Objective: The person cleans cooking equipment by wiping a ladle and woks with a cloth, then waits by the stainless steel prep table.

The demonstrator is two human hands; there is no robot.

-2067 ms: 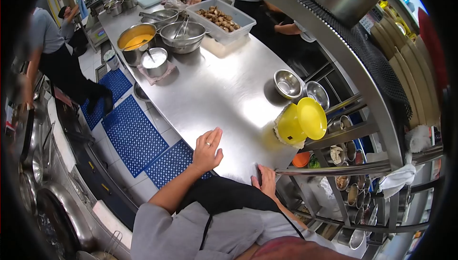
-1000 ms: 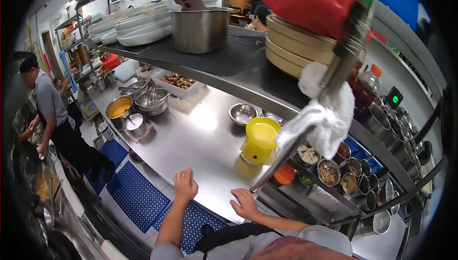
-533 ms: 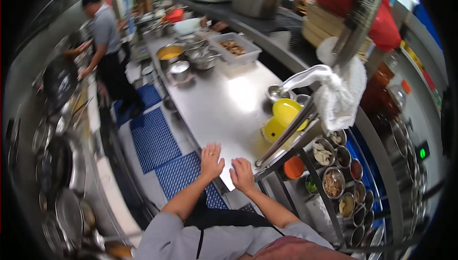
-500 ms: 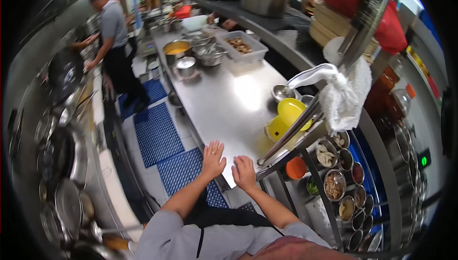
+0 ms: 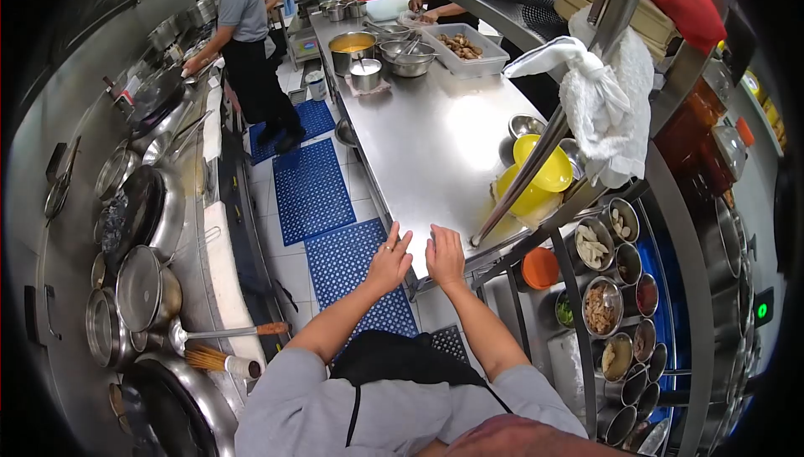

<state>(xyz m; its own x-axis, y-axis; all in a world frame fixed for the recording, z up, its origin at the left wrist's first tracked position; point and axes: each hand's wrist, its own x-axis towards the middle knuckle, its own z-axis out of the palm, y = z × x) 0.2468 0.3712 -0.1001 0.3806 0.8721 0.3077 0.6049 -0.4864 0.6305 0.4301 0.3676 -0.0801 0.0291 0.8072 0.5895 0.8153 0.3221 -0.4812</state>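
Note:
My left hand (image 5: pixel 390 261) is at the near left corner of the steel table (image 5: pixel 419 151), fingers stretched out and nothing held. Beside it, my right hand (image 5: pixel 445 254) lies flat at the table's near end, fingers extended. Whether either palm presses on the steel cannot be made out. To the right of my right hand, a yellow container (image 5: pixel 526 196) with a yellow lid or bowl (image 5: pixel 548 164) on it stands partly behind a slanted metal post. Steel bowls (image 5: pixel 526 127) sit just beyond it.
Woks and pans (image 5: pixel 149 288) line the stove at left, where a co-worker (image 5: pixel 243 17) stands. Pots, mixing bowls (image 5: pixel 408 58) and a plastic bin (image 5: pixel 466 51) occupy the far table. Ingredient tins (image 5: pixel 603 306) fill the right side. A white cloth (image 5: pixel 605 101) hangs from the post.
The view has swung left and down, bringing more of the stove into sight. My hands stay near the table's end, still apart and holding nothing.

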